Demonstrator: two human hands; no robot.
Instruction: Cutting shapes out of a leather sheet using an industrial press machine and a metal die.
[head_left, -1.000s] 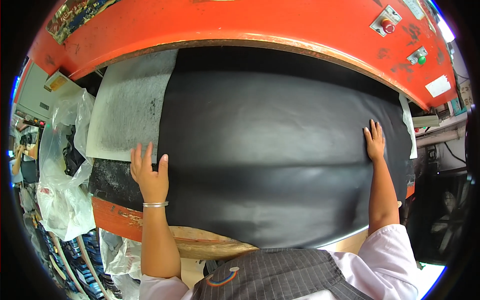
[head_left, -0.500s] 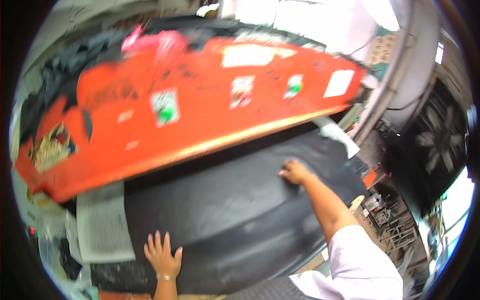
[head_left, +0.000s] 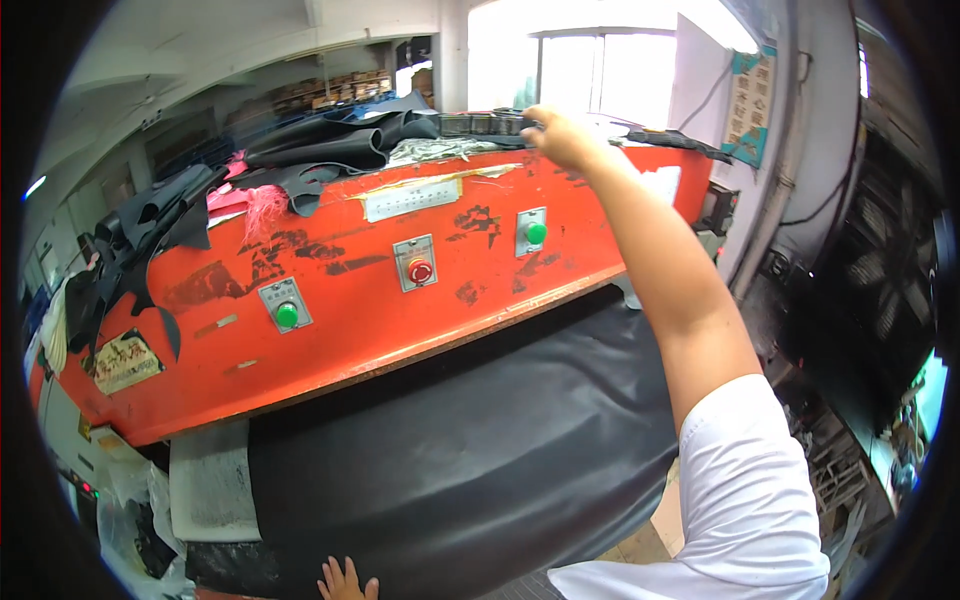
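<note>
A large black leather-like sheet [head_left: 450, 450] spreads over the bed beneath the orange-red machine [head_left: 370, 320]. At the lower edge of the view, my left hand [head_left: 346, 582] rests on the sheet with its fingers spread. My right hand [head_left: 568, 142] is raised to the top of the machine, its arm stretched across the front panel. Its fingers are curled beside a black ridged strip-like thing [head_left: 482, 124] lying there; whatever they may grip is hidden.
Green buttons [head_left: 287, 314] and a red button [head_left: 420, 271] sit on the front panel. Black scraps [head_left: 330, 140] and pink material [head_left: 247, 203] lie along the machine's top. A pale board [head_left: 212, 485] shows at the sheet's left, and a dark fan [head_left: 870, 260] stands at right.
My right hand has left the black sheet and risen to the machine's top. My left hand stays open on the sheet, now lower in the view. The view has tilted upward.
</note>
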